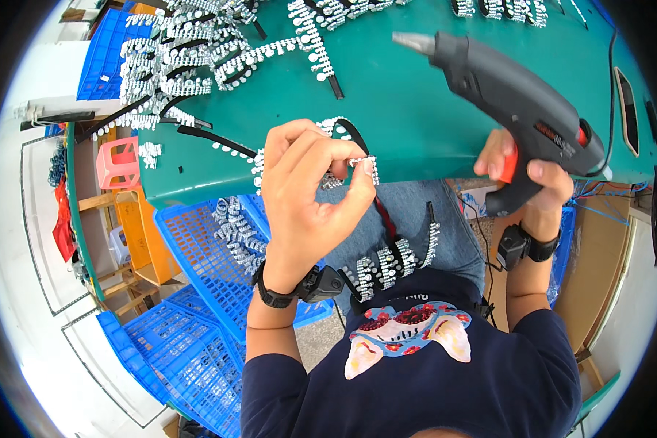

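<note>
The left hand (306, 191) is closed in a pinch, thumb and fingertips gripping a short rhinestone strip (363, 169) against the black band (358, 135) that loops over the near edge of the green desk (416, 109). The right hand (529, 179) is wrapped round the grip of a dark hot glue gun (518, 98), a finger lying on its orange trigger, the metal nozzle pointing up and to the left over the desk, well apart from the pinched strip. To do this step well, I judge the pinch should hold the strip flat and square on the band without sliding, with the fingertips kept off the seam where glue would sit; the nozzle is best kept turned away from the left hand while that hand presses. The strip lies right at the left fingertips, at the desk's front edge, just above the person's lap, where more finished bands (387, 266) with stones lie. Further out, heaps of stone-set strips (182, 58) cover the far side of the desk, and blue plastic crates (197, 241) stand on the floor to the left.
</note>
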